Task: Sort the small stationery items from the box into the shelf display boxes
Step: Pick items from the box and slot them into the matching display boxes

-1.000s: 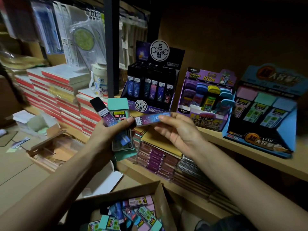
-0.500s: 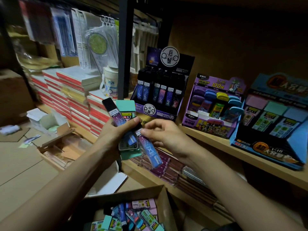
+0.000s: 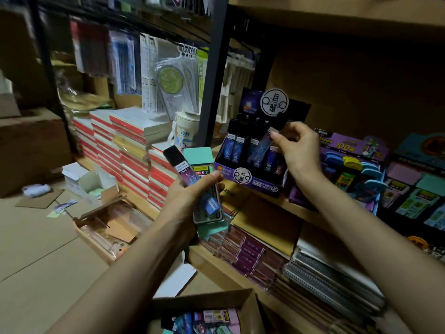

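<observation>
**Dim stockroom shelving: one lead case at the mouth of the display box**

The slim blue-purple lead case (image 3: 263,145) is pinched near its upper end between the thumb and curled fingertips of the right hand (image 3: 297,150). It hangs tilted, with its lower end among the upright cases in the dark zodiac display box (image 3: 252,165). Blur hides whether it is seated yet.

It looks like a light, stiff, smooth plastic sleeve, so it probably slips easily and the leads inside would be brittle. The best hold is likely on the narrow edges near the top, sliding it straight down into a free slot.

Just left of that box and lower, the left hand (image 3: 192,196) is clamped on a fan of further cases. A dark purple case (image 3: 179,165) and a mint-green case (image 3: 199,156) stick up above the thumb.

- **In the way:** the tightly packed rows already in the box and its round-logo header card (image 3: 274,103) just above the right hand.
- **Right of it:** a purple display box (image 3: 349,143), then a blue display box (image 3: 414,189).
- **Left of it:** a black upright (image 3: 214,80) and red-edged notebook stacks (image 3: 134,153).
- **Well below it:** the open cardboard box (image 3: 204,298), which holds more mixed cases.
</observation>
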`<state>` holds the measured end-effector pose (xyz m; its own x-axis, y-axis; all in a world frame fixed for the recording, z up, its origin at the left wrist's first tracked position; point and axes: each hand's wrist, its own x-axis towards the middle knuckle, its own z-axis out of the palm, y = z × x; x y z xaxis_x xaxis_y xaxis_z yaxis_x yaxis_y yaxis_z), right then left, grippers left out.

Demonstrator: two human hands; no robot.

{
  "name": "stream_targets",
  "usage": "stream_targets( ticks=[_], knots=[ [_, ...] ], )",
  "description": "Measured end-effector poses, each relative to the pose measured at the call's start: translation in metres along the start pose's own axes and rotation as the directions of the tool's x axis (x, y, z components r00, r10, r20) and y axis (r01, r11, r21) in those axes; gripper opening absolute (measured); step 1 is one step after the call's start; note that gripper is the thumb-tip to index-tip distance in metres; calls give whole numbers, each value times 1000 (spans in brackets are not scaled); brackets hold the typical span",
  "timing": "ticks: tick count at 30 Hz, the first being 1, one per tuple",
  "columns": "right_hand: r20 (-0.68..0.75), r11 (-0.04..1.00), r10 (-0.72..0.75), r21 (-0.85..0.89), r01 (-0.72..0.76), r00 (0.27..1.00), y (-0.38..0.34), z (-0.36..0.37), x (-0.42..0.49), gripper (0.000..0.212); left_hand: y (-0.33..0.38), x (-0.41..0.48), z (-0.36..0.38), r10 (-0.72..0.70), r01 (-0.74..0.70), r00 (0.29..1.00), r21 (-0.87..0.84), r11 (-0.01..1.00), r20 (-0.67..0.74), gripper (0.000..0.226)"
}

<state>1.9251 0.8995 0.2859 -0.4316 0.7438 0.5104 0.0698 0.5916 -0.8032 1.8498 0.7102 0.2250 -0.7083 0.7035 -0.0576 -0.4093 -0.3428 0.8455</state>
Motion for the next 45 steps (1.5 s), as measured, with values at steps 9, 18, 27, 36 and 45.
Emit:
stream_targets(
  ticks=[9, 18, 27, 36, 45],
  knots=[
    [59, 980, -46, -192, 57, 997, 23, 25, 25, 16, 5, 2, -6, 27, -27, 1000, 20, 999, -11, 66],
    [54, 977, 171, -139, -162, 984, 32, 44, 26, 10, 7, -1, -6, 34, -35, 999, 35, 999, 20, 56],
    [356, 767, 30, -608, 207, 934, 2, 22, 1, 30, 1, 1, -5, -44, 32, 995, 140, 990, 87, 37],
    [613, 958, 146, 107, -265, 776, -21, 13, -75, 25, -21, -8, 5, -186, 105, 954, 323, 941, 233, 30],
    [532, 881, 173, 293, -372, 829, -18, 10, -83, 34, -27, -13, 11, -204, 103, 949, 375, 921, 241, 55]
  ],
)
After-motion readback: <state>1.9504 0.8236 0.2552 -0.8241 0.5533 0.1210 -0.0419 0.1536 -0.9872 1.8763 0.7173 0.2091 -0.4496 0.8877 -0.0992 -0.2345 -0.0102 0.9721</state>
